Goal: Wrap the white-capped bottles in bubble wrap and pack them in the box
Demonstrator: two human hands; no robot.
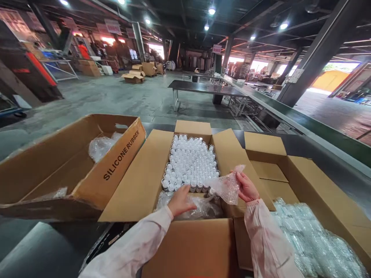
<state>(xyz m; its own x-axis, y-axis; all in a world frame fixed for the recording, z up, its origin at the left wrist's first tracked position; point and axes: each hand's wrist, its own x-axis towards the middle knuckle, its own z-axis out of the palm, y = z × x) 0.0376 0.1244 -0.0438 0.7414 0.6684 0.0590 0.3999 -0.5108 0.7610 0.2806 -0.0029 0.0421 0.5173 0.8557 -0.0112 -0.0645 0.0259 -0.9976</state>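
The open carton [188, 245] contains rows of capped vials [191, 160]. Above its near right part, the right hand [246, 187] grips bubble wrap [230, 188]. The left hand [181, 201], empty, fingers spread, is positioned over the near side.

Head-worn view looks forward and down from above

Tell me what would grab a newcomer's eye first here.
Probably the dense cluster of small white containers filling much of the middle box. Next, the right hand holding up bubble wrap over that box's near right side. Then the bold black "SILICONE RUBBER" on the big box at left.
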